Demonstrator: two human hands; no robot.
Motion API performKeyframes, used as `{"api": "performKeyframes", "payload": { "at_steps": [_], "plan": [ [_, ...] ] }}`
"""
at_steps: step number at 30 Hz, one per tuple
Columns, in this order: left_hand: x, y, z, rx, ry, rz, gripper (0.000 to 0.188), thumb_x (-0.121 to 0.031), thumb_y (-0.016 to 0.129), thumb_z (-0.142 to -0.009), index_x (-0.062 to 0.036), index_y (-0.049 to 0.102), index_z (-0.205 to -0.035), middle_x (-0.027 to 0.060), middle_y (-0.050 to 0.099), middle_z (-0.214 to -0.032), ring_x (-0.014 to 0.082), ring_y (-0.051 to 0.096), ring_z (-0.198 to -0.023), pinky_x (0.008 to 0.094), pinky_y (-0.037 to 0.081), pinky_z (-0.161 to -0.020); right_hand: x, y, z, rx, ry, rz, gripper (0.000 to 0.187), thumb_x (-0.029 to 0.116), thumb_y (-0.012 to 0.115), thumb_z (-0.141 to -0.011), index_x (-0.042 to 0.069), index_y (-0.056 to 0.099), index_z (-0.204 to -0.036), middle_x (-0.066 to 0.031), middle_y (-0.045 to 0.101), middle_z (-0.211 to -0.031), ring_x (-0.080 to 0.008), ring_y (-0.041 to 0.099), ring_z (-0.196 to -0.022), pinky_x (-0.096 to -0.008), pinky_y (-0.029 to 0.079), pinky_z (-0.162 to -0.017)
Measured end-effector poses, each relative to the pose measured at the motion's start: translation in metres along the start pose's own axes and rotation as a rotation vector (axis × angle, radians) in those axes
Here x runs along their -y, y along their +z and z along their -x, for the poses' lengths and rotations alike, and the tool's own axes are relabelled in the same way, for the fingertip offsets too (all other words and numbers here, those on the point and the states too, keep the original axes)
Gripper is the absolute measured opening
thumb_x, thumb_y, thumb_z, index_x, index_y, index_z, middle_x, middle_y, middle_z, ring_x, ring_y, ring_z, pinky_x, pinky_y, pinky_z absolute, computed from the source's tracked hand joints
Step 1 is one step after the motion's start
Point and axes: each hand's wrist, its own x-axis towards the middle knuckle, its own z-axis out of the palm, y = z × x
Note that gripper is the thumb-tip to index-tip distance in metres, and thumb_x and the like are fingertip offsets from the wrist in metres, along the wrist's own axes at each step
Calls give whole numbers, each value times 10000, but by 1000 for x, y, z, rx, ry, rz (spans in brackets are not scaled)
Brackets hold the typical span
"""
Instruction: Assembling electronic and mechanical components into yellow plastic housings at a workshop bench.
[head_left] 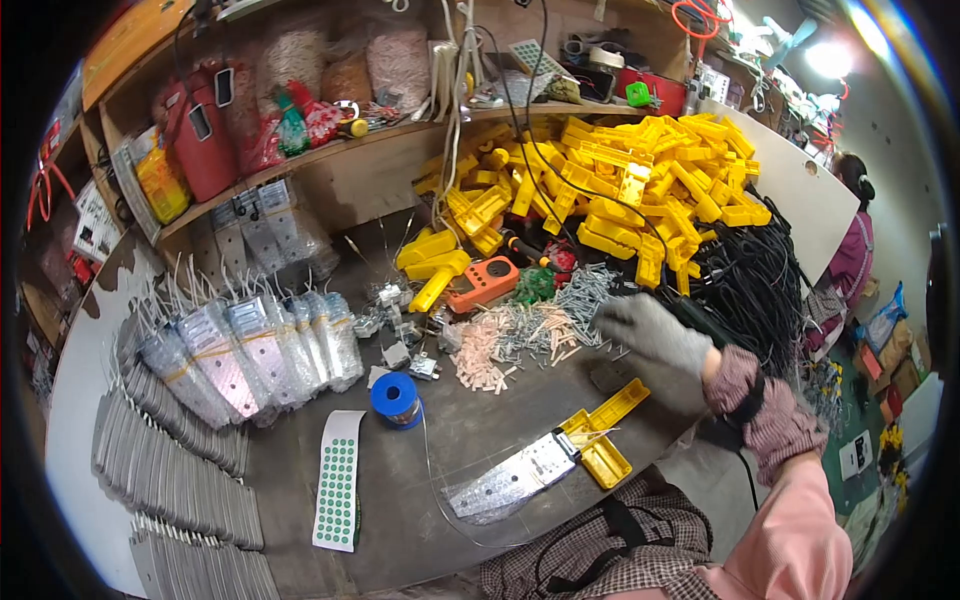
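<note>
My right hand (pixel 652 332), in a grey glove, hangs over the right edge of a pile of silvery screws (pixel 583 300). Its fingers point left and look drawn together; whatever they may hold is hidden. My left hand is out of view. Below the right hand, on the dark tabletop, lies an open yellow plastic housing (pixel 606 458) with one long arm slanting up to the right. A flat metal plate in clear bubble wrap (pixel 515 478) runs into it from the left, with thin pale wires at the joined end.
Yellow housings (pixel 640 180) are heaped at the back, beside black cables (pixel 745 260). Pink small parts (pixel 482 350), a blue solder spool (pixel 396 400), an orange tool (pixel 486 283) and a green-dotted label sheet (pixel 338 480) lie mid-table. Wrapped plates (pixel 215 365) stand left; a person (pixel 852 240) is far right.
</note>
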Motion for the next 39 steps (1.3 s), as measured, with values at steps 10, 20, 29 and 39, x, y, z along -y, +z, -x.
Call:
{"api": "performKeyframes", "payload": {
  "at_steps": [10,20,29,39],
  "plan": [
    [-73,-148,191,116,-256,-244,500,-191,725,-886,-66,571,-1345,99,628,-1295,291,582,-1167,438,408,-1043,-122,27,-119,-75,378,460,292,308,652,-916,40,722,-1010,-241,708,-965,-446,675,-954,-522,530,-841],
    [-187,-114,357,196,-180,-443,496,-203,719,-881,-75,580,-1340,93,628,-1301,283,579,-1172,437,412,-1049,-65,3,-100,-271,18,-639,113,11,475,-951,5,585,-974,-204,654,-870,-409,652,-842,-457,524,-747],
    [-363,92,193,800,555,-264,517,-299,713,-846,-129,594,-1319,94,596,-1254,276,547,-1158,465,426,-978,-45,31,-106,-177,-14,247,225,153,627,-911,59,631,-1116,-154,679,-1012,-394,701,-872,-509,565,-762],
    [-352,121,192,1032,351,-338,730,-570,677,-879,-68,547,-1393,148,592,-1331,345,558,-1230,494,427,-1053,-11,31,-133,44,36,320,198,180,643,-920,33,604,-1047,-193,690,-1002,-381,715,-892,-487,578,-730]
  ]
}}
